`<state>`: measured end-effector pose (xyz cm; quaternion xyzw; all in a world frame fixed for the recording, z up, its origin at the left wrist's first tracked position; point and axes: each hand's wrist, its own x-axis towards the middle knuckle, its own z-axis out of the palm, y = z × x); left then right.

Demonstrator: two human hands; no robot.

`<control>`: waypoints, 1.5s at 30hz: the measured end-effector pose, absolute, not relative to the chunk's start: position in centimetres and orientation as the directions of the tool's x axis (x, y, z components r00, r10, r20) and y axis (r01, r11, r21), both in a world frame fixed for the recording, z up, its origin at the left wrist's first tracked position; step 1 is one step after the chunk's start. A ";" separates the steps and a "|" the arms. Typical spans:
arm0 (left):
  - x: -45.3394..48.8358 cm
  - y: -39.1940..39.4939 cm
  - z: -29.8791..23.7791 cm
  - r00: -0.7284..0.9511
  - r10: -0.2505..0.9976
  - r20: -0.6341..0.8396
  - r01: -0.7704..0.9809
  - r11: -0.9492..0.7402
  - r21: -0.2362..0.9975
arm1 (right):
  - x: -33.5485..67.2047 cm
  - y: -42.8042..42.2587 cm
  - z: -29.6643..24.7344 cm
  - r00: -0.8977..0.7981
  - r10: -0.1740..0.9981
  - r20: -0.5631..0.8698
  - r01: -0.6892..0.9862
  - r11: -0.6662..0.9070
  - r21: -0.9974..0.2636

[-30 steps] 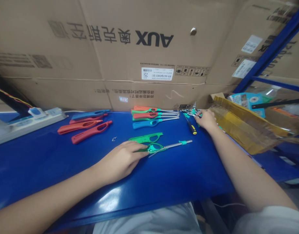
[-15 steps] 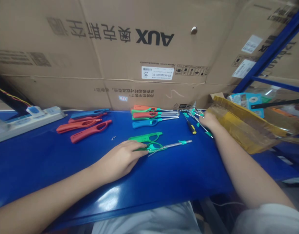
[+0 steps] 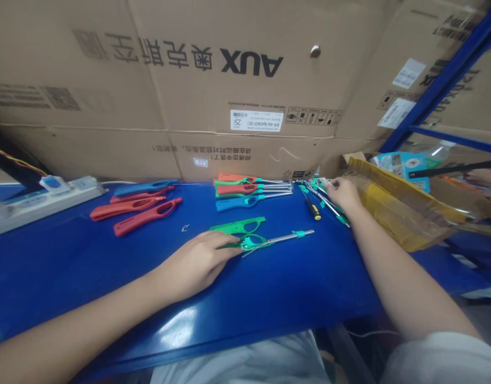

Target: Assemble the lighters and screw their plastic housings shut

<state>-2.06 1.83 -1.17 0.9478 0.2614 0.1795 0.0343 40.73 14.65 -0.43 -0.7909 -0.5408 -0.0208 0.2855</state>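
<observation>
Blue is the colour of the surface (image 3: pixel 109 277), and both bare forearms reach over its near edge. The left hand (image 3: pixel 197 261) lies palm down near the middle, fingers close together and almost flat, with the fingertips pressing on the handle of a green lighter (image 3: pixel 249 242). Its metal tube points toward the right edge. Just behind it lies a loose green shell (image 3: pixel 239 224), apart from the hand.

Farther back, toward the left edge, lie several red shells (image 3: pixel 145 210) and one blue shell (image 3: pixel 147 186). A small stack of finished lighters (image 3: pixel 249 189) lies at the far edge, in the middle. A black screwdriver (image 3: pixel 312 208) lies to its right.

The right hand (image 3: pixel 343 194) is at the far right corner, fingers bent down onto a pile of metal tubes (image 3: pixel 319 186); I cannot tell if it pinches one. Cardboard boxes (image 3: pixel 229 80) stand behind the far edge.
</observation>
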 end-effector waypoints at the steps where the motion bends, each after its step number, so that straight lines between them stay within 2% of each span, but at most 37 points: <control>1: -2.1 1.8 -1.2 0.797 0.511 0.321 0.484 -0.859 0.167 | 40.4 14.5 -0.1 0.396 0.843 0.365 0.867 -0.212 -0.450; 5: -2.1 1.8 -1.6 0.780 0.530 0.332 0.485 -0.848 0.215 | 38.1 13.6 1.0 0.261 0.885 0.386 0.846 -0.018 -0.532; 8: -1.8 1.8 -1.6 0.748 0.564 0.350 0.486 -0.824 0.291 | 35.0 12.3 1.2 0.072 0.937 0.343 0.796 0.153 -0.585; 9: -1.6 1.7 -1.5 0.723 0.593 0.354 0.494 -0.802 0.335 | 33.7 11.7 1.2 -0.008 0.945 0.328 0.764 0.217 -0.608; 11: -1.0 1.4 -1.1 0.627 0.687 0.367 0.520 -0.720 0.460 | 30.8 10.1 1.3 -0.219 0.927 0.305 0.582 0.374 -0.722; 13: -0.3 1.0 -0.5 0.501 0.795 0.343 0.517 -0.592 0.618 | 27.9 8.2 1.4 -0.332 0.893 0.304 0.398 0.424 -0.814; 16: 0.7 0.4 0.3 0.369 0.893 0.258 0.352 -0.391 0.850 | 24.2 5.2 1.8 -0.441 0.850 0.287 0.267 0.430 -0.862; 19: 1.3 0.1 0.9 0.333 0.923 0.195 0.162 -0.259 0.952 | 22.1 3.1 2.2 -0.531 0.802 0.272 0.201 0.431 -0.879; 21: 1.5 -0.1 1.4 0.317 0.932 0.173 0.102 -0.215 0.971 | 21.6 2.6 2.2 -0.574 0.772 0.273 0.195 0.453 -0.870; 23: 1.6 -0.2 1.7 0.318 0.938 0.140 0.053 -0.165 0.985 | 21.8 2.5 2.1 -0.615 0.718 0.325 0.202 0.542 -0.816; 26: 1.7 0.0 1.8 0.281 0.953 0.109 -0.008 -0.111 0.994 | 22.9 3.0 1.9 -0.702 0.601 0.382 0.279 0.725 -0.629; 30: 1.4 0.8 0.9 0.208 0.975 0.078 0.005 -0.081 0.997 | 24.6 3.6 1.3 -0.794 0.544 0.269 0.427 0.816 -0.389; 33: 1.2 1.4 0.1 0.243 0.970 0.030 0.039 -0.041 0.998 | 25.0 4.0 0.8 -0.839 0.508 0.196 0.444 0.846 -0.295; 37: 0.9 1.7 -0.5 0.300 0.954 0.004 0.098 -0.035 0.995 | 25.0 4.3 0.5 -0.824 0.537 0.182 0.432 0.803 -0.410; 45: 0.7 1.3 -0.6 0.301 0.954 0.006 0.118 -0.043 0.992 | 24.8 4.5 0.2 -0.720 0.659 0.217 0.438 0.674 -0.595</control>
